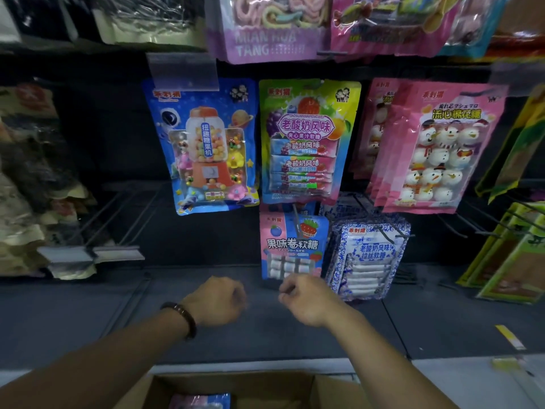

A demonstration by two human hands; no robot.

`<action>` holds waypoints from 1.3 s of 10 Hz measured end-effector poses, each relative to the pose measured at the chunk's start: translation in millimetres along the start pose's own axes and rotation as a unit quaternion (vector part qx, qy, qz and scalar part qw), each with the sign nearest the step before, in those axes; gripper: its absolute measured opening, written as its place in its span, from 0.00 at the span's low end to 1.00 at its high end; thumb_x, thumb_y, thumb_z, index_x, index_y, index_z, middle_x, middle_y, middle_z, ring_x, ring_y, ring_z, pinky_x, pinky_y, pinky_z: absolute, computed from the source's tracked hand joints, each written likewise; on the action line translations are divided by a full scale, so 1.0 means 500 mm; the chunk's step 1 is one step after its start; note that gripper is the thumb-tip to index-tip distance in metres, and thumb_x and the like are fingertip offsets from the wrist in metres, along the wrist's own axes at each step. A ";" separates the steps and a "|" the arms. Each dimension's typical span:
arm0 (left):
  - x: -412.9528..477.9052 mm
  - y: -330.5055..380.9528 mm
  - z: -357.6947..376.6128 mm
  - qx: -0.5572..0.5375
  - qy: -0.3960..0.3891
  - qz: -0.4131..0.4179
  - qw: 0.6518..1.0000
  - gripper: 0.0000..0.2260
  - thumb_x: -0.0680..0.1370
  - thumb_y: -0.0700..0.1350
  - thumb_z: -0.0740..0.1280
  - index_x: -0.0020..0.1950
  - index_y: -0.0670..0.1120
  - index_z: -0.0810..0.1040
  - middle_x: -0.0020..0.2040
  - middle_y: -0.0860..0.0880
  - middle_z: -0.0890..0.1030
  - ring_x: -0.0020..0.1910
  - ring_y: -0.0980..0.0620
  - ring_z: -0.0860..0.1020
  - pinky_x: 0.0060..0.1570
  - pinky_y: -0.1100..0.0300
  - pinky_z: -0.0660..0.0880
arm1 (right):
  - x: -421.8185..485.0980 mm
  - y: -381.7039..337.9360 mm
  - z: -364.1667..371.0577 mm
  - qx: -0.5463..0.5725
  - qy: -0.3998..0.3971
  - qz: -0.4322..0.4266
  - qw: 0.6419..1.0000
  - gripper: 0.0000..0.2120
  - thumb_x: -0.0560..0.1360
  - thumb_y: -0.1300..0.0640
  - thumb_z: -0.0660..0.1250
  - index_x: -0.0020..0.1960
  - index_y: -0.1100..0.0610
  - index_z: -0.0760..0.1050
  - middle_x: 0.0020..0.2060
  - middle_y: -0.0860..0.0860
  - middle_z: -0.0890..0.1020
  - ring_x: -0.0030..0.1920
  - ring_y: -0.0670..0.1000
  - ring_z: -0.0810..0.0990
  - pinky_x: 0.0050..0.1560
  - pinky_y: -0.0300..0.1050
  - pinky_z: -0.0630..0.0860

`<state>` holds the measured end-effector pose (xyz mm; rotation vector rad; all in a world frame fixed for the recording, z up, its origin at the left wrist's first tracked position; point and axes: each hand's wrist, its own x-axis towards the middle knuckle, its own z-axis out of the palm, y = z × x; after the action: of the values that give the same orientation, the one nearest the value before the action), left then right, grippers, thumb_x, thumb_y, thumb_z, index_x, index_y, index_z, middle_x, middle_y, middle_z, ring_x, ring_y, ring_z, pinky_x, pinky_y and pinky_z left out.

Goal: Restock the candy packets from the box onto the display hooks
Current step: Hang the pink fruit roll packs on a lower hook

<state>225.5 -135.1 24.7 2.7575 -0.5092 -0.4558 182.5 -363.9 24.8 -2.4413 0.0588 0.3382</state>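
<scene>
A cardboard box sits at the bottom edge with a pink-and-blue candy packet lying in it. Above it, a matching pink-and-blue packet hangs on a display hook, beside a blue-and-white packet. My left hand hovers over the dark shelf, fingers loosely curled, holding nothing. My right hand is just below the hanging pink-and-blue packet, fingers curled, with nothing visible in it. A dark bracelet is on my left wrist.
A blue gumball-machine packet, a yellow-green fruit packet and pink snowman packets hang higher up. Bare wire hooks jut out at the left. Green packets hang at the right.
</scene>
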 end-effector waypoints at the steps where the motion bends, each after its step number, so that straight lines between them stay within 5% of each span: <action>1: -0.098 -0.024 -0.005 0.090 -0.075 0.024 0.993 0.11 0.82 0.56 0.65 0.44 0.52 0.78 0.42 0.57 0.79 0.43 0.55 0.77 0.47 0.58 0.75 | -0.029 -0.032 0.045 -0.013 -0.031 0.002 0.999 0.08 0.83 0.48 0.68 0.60 0.49 0.80 0.58 0.49 0.82 0.57 0.51 0.81 0.57 0.44 0.76; 3: -0.268 -0.082 -0.004 0.196 -0.100 0.086 0.972 0.15 0.82 0.59 0.64 0.60 0.52 0.82 0.59 0.52 0.84 0.60 0.49 0.81 0.58 0.57 0.75 | -0.094 -0.111 0.134 -0.056 -0.069 -0.042 0.995 0.10 0.82 0.50 0.69 0.60 0.51 0.83 0.57 0.49 0.85 0.54 0.48 0.80 0.54 0.37 0.70; 5: -0.358 -0.157 0.004 0.133 -0.124 0.099 0.978 0.15 0.84 0.56 0.65 0.60 0.47 0.84 0.59 0.48 0.85 0.58 0.47 0.82 0.56 0.58 0.72 | -0.100 -0.117 0.308 0.062 -0.084 0.021 0.994 0.11 0.80 0.57 0.68 0.39 0.50 0.81 0.36 0.43 0.83 0.42 0.48 0.82 0.48 0.44 0.78; 6: -0.370 -0.182 0.005 0.156 -0.183 0.070 0.968 0.15 0.86 0.54 0.62 0.68 0.48 0.79 0.63 0.48 0.82 0.61 0.48 0.80 0.53 0.60 0.71 | -0.112 -0.075 0.421 0.090 -0.098 0.084 0.988 0.10 0.80 0.57 0.66 0.41 0.56 0.81 0.36 0.51 0.84 0.35 0.49 0.81 0.36 0.42 0.76; 7: -0.377 -0.220 0.021 0.125 -0.207 0.031 0.970 0.15 0.85 0.56 0.63 0.69 0.54 0.78 0.63 0.51 0.83 0.59 0.50 0.81 0.51 0.61 0.72 | -0.125 -0.009 0.555 0.126 -0.137 0.204 0.961 0.10 0.80 0.55 0.64 0.45 0.55 0.82 0.42 0.53 0.87 0.37 0.52 0.85 0.38 0.44 0.82; 8: -0.366 -0.269 0.037 0.119 -0.198 0.004 0.973 0.15 0.82 0.64 0.63 0.65 0.61 0.77 0.56 0.57 0.82 0.50 0.57 0.79 0.55 0.54 0.79 | -0.115 0.082 0.712 0.128 -0.146 0.249 0.949 0.12 0.78 0.52 0.65 0.53 0.55 0.85 0.51 0.55 0.88 0.50 0.56 0.87 0.51 0.48 0.83; 9: -0.350 -0.296 0.061 0.109 -0.212 -0.003 0.971 0.15 0.81 0.65 0.63 0.64 0.61 0.76 0.53 0.58 0.81 0.48 0.57 0.79 0.53 0.54 0.79 | -0.121 0.094 0.774 0.123 -0.154 0.257 0.946 0.12 0.77 0.52 0.68 0.57 0.52 0.86 0.52 0.52 0.88 0.51 0.54 0.86 0.48 0.44 0.82; 10: -0.328 -0.301 0.083 0.101 -0.236 -0.008 0.966 0.16 0.81 0.64 0.64 0.65 0.58 0.77 0.54 0.56 0.82 0.48 0.56 0.78 0.44 0.61 0.75 | -0.138 0.088 0.798 0.135 -0.188 0.267 0.936 0.20 0.79 0.49 0.67 0.69 0.53 0.79 0.60 0.55 0.85 0.58 0.57 0.84 0.56 0.46 0.80; 12: -0.269 -0.293 0.093 0.074 -0.256 -0.008 0.964 0.17 0.82 0.59 0.67 0.66 0.52 0.80 0.54 0.52 0.82 0.45 0.56 0.73 0.32 0.70 0.60 | -0.125 0.079 0.789 0.191 -0.162 0.345 0.904 0.16 0.79 0.56 0.75 0.63 0.63 0.82 0.58 0.58 0.85 0.53 0.54 0.84 0.42 0.38 0.71; 13: -0.253 -0.279 0.090 0.074 -0.253 -0.011 0.965 0.18 0.82 0.60 0.66 0.66 0.51 0.79 0.50 0.54 0.78 0.45 0.55 0.74 0.33 0.68 0.61 | -0.117 0.079 0.810 0.232 -0.147 0.372 0.887 0.22 0.71 0.54 0.79 0.63 0.61 0.83 0.59 0.59 0.85 0.55 0.57 0.85 0.56 0.49 0.82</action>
<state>137.9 28.2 -32.1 2.7751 -0.6496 -1.1877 29.2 -144.2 -286.8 -1.7775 0.8567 0.9098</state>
